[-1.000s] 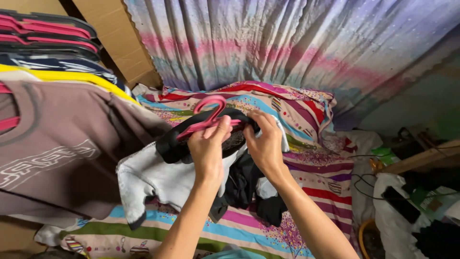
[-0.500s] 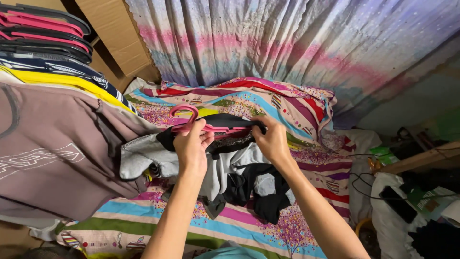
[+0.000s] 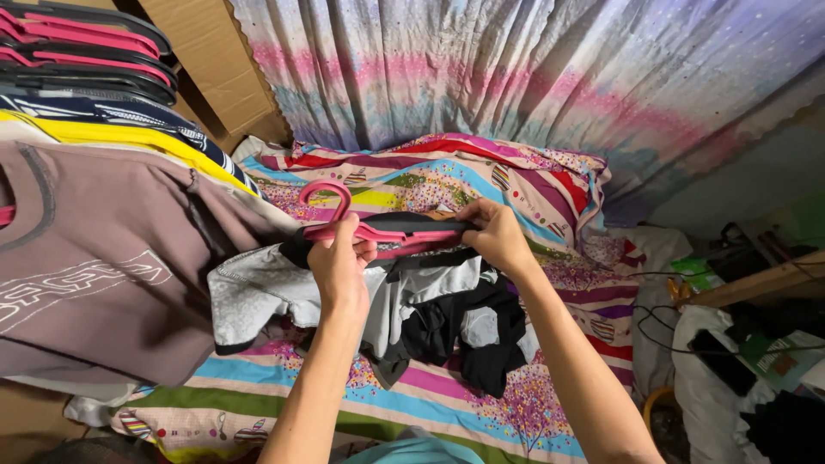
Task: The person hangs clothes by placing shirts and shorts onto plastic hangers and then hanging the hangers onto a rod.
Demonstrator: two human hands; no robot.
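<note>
— Holding the pink hanger (image 3: 361, 230) just under its hook, that's my left hand (image 3: 339, 266): fingers curled round the neck so the bar sits level above the bed. What do you make of the right side?

— Your right hand (image 3: 497, 236) is pinched shut on the collar end of the grey-and-black shirt (image 3: 404, 296), right where the black neckband meets the far arm of the hanger. I'd say it grips there to spread the neck opening over that arm.

— Agreed. The shirt hangs from the hanger between my hands, one grey sleeve drooping left, the black parts bunched below and touching the striped bedsheet (image 3: 481, 412). It isn't square on the bar; the body is crumpled.

— And to your left?

— A brown shirt (image 3: 112, 275) hangs just beside the grey sleeve, with a yellow garment (image 3: 129, 136) behind it and a stack of pink and black hangers (image 3: 86, 51) above. I keep my hanger out over the bed, apart from that row.

— Behind?

— A pastel curtain (image 3: 533, 77) drapes down to a striped pillow (image 3: 481, 176). On the right, well apart, a heap of dark things and cables (image 3: 662, 331) I cannot sort out.
</note>
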